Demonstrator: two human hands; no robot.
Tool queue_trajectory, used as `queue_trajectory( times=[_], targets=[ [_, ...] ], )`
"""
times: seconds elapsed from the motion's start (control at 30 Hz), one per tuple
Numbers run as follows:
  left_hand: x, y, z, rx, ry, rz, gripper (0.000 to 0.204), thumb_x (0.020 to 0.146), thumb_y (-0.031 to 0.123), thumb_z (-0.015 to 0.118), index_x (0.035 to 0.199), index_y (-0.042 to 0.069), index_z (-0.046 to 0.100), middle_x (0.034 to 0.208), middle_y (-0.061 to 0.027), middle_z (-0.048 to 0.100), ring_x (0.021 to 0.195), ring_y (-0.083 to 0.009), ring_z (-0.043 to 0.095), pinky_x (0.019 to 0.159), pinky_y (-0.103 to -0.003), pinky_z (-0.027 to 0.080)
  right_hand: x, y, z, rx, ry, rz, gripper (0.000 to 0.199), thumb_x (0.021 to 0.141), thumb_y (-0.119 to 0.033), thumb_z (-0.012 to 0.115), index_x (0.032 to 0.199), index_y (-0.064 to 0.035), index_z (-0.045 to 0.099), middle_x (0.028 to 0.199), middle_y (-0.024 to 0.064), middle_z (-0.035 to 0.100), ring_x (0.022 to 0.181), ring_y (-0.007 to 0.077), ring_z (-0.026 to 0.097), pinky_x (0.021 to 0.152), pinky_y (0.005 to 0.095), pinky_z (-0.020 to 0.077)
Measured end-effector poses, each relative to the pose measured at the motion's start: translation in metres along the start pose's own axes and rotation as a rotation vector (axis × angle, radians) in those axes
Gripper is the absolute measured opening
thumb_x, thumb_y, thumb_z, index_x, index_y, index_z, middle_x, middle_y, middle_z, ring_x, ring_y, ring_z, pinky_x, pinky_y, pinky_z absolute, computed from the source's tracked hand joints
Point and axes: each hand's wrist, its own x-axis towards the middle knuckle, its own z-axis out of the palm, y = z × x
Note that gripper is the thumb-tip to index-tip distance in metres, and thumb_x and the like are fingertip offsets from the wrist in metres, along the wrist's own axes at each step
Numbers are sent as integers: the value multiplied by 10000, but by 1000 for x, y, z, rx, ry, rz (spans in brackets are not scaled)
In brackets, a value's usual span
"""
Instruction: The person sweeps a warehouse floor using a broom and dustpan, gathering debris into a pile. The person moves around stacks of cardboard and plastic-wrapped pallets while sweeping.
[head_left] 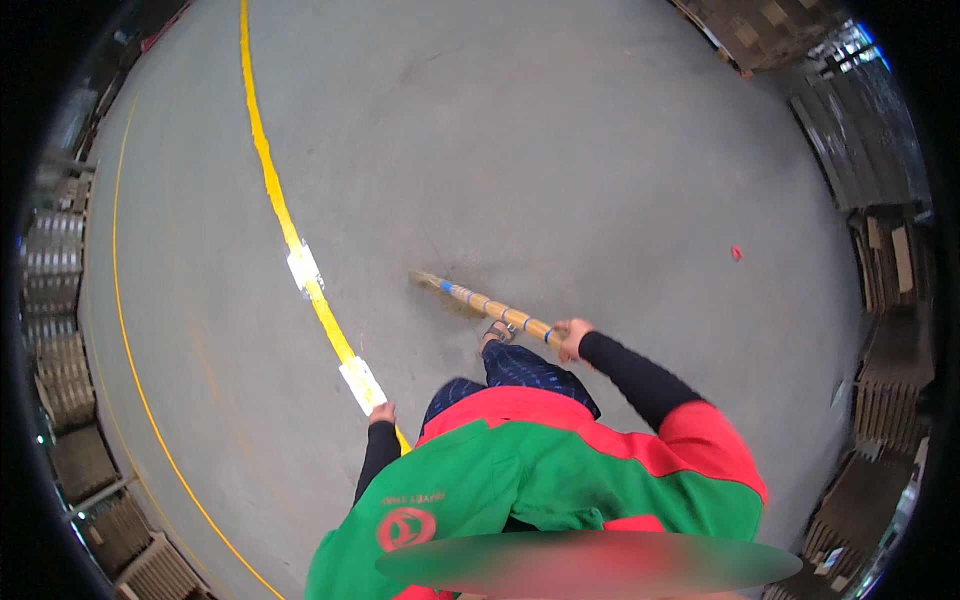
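Far to the left, stacks of brown cardboard (70,370) stand by the edge of the smooth grey concrete floor (520,140). A thick yellow painted line (277,205) with white patches runs down the floor. The left hand (382,412) hangs low beside that line. It holds nothing, and I cannot tell if it is curled up or loose. Next comes the long straw broom with a tan handle and blue bands (488,307). Its brush end rests on the floor, and the stick slants up and right into the right hand (572,337), which grips the top end tight. A small red scrap (736,252) lies further right, well apart.
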Motion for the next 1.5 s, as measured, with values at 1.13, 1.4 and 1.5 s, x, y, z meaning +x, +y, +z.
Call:
queue_trajectory(
  times=[1.13, 1.4, 1.5],
  targets=[
    [386, 296, -360, -427, -377, 609, 324, 725, 142, 548, 1023, 15, 548, 928, -102, 592, 850, -163, 557, 772, -274, 426, -8, -20, 214, 1902, 388, 958, 182, 658, -210, 548, 627, -32, 525, 584, 125, 526, 560, 266, 532, 493, 381, 424],
    [438, 176, -370, -124, -351, 320, 330, 664, 180, 562, 961, 40, 587, 765, -94, 607, 655, -163, 566, 612, -280, 463, 206, -71, 59, 1406, 60, 326, 115, 566, -176, 588, 607, -73, 556, 609, 90, 551, 557, 239, 522, 523, 364, 427],
    [442, 139, -385, -36, -389, 60, 320, 658, 161, 575, 952, 37, 587, 761, -86, 604, 605, -155, 554, 543, -278, 456, 257, -129, -33, 1522, 306, 444, 113, 509, -89, 618, 593, -57, 549, 584, 72, 556, 511, 175, 535, 485, 304, 441]
  ],
)
